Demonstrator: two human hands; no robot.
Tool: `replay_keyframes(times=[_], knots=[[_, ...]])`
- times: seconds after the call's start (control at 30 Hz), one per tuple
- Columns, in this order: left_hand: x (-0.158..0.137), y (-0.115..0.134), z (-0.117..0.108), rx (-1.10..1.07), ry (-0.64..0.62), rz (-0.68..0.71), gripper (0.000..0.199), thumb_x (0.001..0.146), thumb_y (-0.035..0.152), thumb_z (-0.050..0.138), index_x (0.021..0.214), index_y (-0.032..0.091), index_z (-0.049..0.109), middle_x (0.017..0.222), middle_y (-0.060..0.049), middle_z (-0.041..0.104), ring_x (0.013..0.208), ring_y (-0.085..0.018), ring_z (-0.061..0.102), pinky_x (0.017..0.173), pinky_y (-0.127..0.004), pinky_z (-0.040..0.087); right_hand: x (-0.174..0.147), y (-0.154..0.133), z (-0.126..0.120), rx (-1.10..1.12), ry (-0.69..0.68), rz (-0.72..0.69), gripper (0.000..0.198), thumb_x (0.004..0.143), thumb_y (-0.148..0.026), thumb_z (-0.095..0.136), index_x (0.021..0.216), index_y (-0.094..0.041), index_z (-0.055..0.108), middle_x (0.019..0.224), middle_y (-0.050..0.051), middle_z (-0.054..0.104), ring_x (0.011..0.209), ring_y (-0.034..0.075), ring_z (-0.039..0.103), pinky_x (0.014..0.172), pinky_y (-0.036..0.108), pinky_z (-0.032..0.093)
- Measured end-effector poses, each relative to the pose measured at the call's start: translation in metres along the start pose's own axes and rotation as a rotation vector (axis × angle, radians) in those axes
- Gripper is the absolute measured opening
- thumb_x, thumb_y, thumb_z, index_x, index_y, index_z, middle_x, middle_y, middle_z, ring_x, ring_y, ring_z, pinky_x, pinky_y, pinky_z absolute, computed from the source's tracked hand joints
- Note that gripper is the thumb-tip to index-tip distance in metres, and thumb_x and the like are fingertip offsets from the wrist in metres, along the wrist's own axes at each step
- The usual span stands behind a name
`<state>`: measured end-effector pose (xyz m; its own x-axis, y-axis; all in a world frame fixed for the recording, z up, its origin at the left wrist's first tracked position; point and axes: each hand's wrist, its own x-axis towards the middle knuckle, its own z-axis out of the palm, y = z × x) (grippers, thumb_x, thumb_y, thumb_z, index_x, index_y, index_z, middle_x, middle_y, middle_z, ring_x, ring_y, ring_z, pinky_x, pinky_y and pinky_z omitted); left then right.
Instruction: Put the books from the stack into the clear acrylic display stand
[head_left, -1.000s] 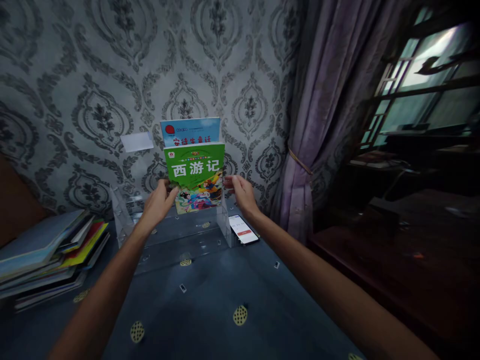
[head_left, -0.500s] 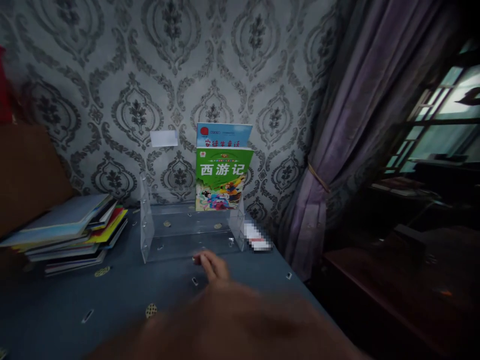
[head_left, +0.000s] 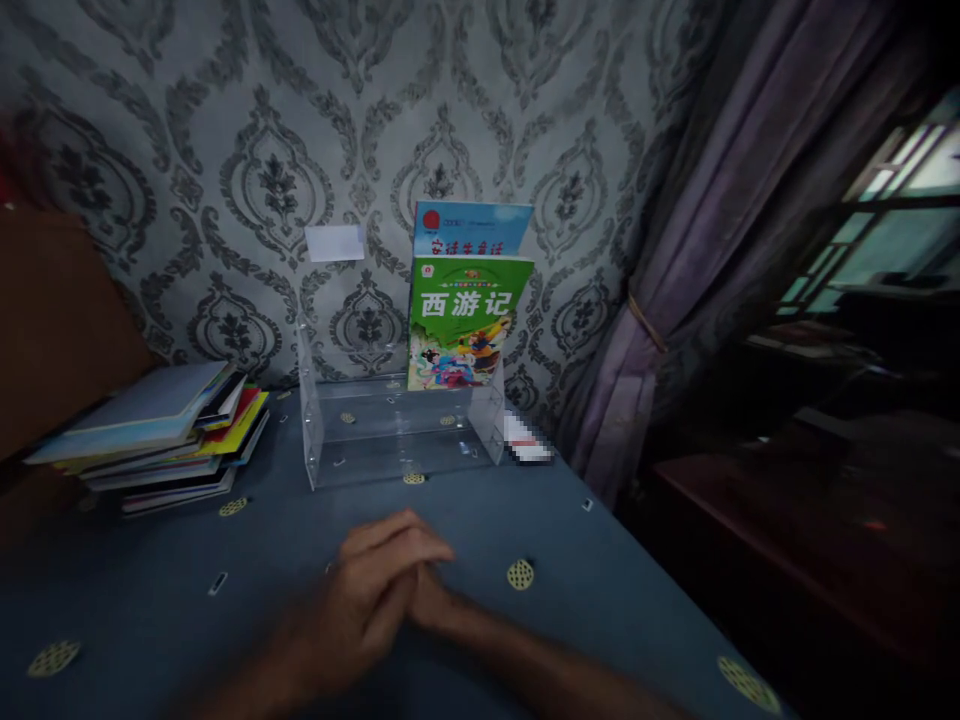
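Note:
In front of the clear plastic book stand (head_left: 401,450), my hands rest together above the blue-covered table. My left hand (head_left: 375,575) lies over my right hand (head_left: 432,602), its fingers curled around it. Most of my right hand is covered, its fingers hidden. Two thin picture books lean upright on the right side of the stand. The green book (head_left: 469,330) is in front, and behind it the top of a blue book (head_left: 472,228) shows. Neither hand touches the books or the stand.
A stack of books (head_left: 161,440) lies at the left beside a brown box (head_left: 64,330). A white slip (head_left: 334,243) shows above the stand's left part. A blurred-out white item (head_left: 529,440) lies right of the stand. The table's right edge runs diagonally near a purple curtain (head_left: 607,410).
Fingers that were stretched toward the stand's front have drawn back, and my two hands have come together. My view has shifted, so the stand and books appear larger. The books stay in place.

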<state>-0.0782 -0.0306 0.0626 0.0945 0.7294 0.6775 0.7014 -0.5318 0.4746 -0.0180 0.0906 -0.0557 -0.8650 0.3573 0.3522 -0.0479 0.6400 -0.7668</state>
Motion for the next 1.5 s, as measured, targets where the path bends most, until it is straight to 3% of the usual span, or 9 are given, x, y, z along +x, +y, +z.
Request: replay_keyframes(times=[0.2,0.53,0.67,0.83,0.97,1.13,1.2,1.3,1.5], knots=[[-0.04,-0.064,0.025,0.028,0.013,-0.141,0.031,0.095,0.013,0.044,0.098,0.025,0.072,0.086,-0.005,0.07,0.078,-0.018,0.068,0.067,-0.027,0.055,-0.005,-0.003,-0.004,0.236,0.067,0.101,0.008,0.077,-0.025,0.046,0.072,-0.025,0.052,0.072,-0.002,0.058,0.072,0.018,0.061,0.067,0.029,0.052],[-0.053,-0.064,0.033,0.075,0.033,-0.019,0.033,0.095,0.005,0.045,0.11,0.025,0.067,0.101,-0.005,0.068,0.094,-0.017,0.064,0.084,-0.029,0.051,-0.005,-0.003,-0.007,0.418,0.041,0.134,0.011,0.07,-0.013,0.05,0.073,-0.02,0.057,0.073,-0.004,0.062,0.073,0.015,0.056,0.068,0.024,0.045],[-0.053,-0.066,0.03,0.04,0.006,0.015,0.029,0.096,0.006,0.042,0.107,0.021,0.065,0.101,-0.007,0.068,0.096,-0.018,0.063,0.085,-0.03,0.051,-0.005,0.002,-0.005,0.465,0.061,0.093,0.014,0.072,-0.016,0.05,0.079,-0.019,0.062,0.08,0.0,0.067,0.082,0.018,0.059,0.079,0.028,0.047],[-0.053,-0.082,0.017,0.159,0.025,-0.015,0.027,0.095,0.007,0.041,0.101,0.019,0.064,0.09,-0.006,0.067,0.086,-0.017,0.062,0.079,-0.028,0.051,-0.001,0.004,-0.005,0.415,0.05,0.074,0.016,0.084,-0.033,0.057,0.075,-0.02,0.061,0.072,0.0,0.064,0.071,0.018,0.058,0.069,0.028,0.046],[-0.048,-0.109,-0.034,0.44,0.155,-0.074,0.028,0.091,0.007,0.04,0.096,0.02,0.065,0.089,-0.005,0.068,0.089,-0.018,0.064,0.081,-0.03,0.051,-0.002,-0.003,-0.008,0.391,-0.012,0.168,0.033,0.094,-0.049,0.052,0.085,-0.02,0.066,0.072,0.002,0.068,0.071,0.018,0.063,0.069,0.029,0.047],[-0.029,-0.147,-0.163,1.038,0.5,-0.526,0.033,0.093,0.019,0.038,0.108,0.016,0.066,0.107,-0.014,0.069,0.109,-0.028,0.062,0.096,-0.042,0.048,-0.003,-0.007,-0.009,0.372,-0.024,0.209,0.043,0.094,-0.058,0.051,0.094,-0.019,0.07,0.074,0.003,0.071,0.071,0.019,0.064,0.07,0.03,0.048],[-0.022,-0.16,-0.212,1.198,0.411,-0.737,0.043,0.096,0.03,0.039,0.127,0.012,0.061,0.128,-0.021,0.063,0.124,-0.035,0.056,0.103,-0.049,0.045,-0.003,-0.007,-0.009,0.375,-0.024,0.201,0.045,0.094,-0.06,0.051,0.093,-0.019,0.07,0.073,0.004,0.071,0.072,0.019,0.065,0.07,0.03,0.048],[-0.016,-0.176,-0.26,1.218,0.057,-1.055,0.068,0.098,0.052,0.035,0.147,0.006,0.045,0.147,-0.028,0.051,0.136,-0.043,0.047,0.105,-0.058,0.042,-0.004,-0.007,-0.009,0.398,-0.028,0.209,0.045,0.094,-0.06,0.051,0.094,-0.019,0.07,0.074,0.004,0.071,0.073,0.02,0.066,0.07,0.03,0.049],[-0.022,-0.187,-0.282,1.085,-0.232,-1.127,0.075,0.092,0.067,0.034,0.144,0.017,0.055,0.142,-0.015,0.062,0.126,-0.035,0.061,0.103,-0.045,0.047,-0.005,-0.006,-0.011,0.418,-0.046,0.214,0.046,0.093,-0.061,0.053,0.095,-0.018,0.071,0.074,0.004,0.071,0.072,0.019,0.066,0.068,0.03,0.049]])
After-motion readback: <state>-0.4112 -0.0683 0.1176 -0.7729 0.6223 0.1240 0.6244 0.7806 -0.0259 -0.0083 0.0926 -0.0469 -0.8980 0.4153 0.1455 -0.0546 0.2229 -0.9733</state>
